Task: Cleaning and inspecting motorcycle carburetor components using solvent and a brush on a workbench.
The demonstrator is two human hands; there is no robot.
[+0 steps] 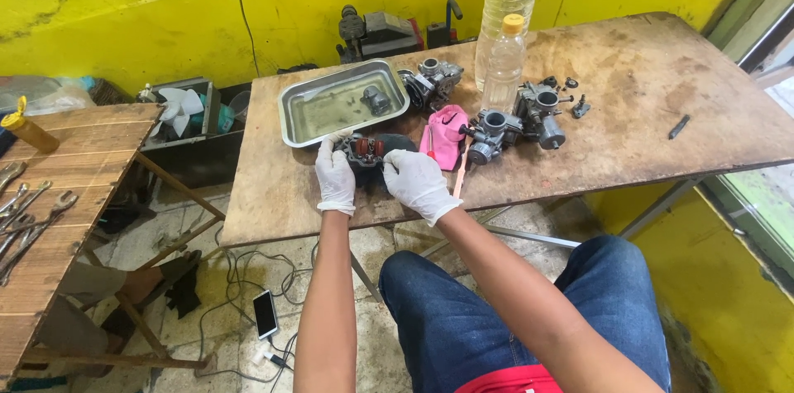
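Note:
Both my hands wear white gloves and grip a dark carburetor part [370, 150] with reddish bits, held just above the wooden table [628, 103]. My left hand [335, 178] clasps its left side, my right hand [416, 180] its right side. Just beyond the part sits a metal tray [299, 130] holding murky liquid and a small grey part [375, 100]. A pink cloth [444, 135] lies right of my hands. Two grey carburetors [517, 122] rest further right.
A clear plastic bottle [503, 62] with a yellow cap stands behind the carburetors, another carburetor [432, 80] next to the tray. Small loose parts [579, 103] lie at the right. Wrenches [25, 219] lie on a slatted bench at left. A phone [265, 313] and cables are on the floor.

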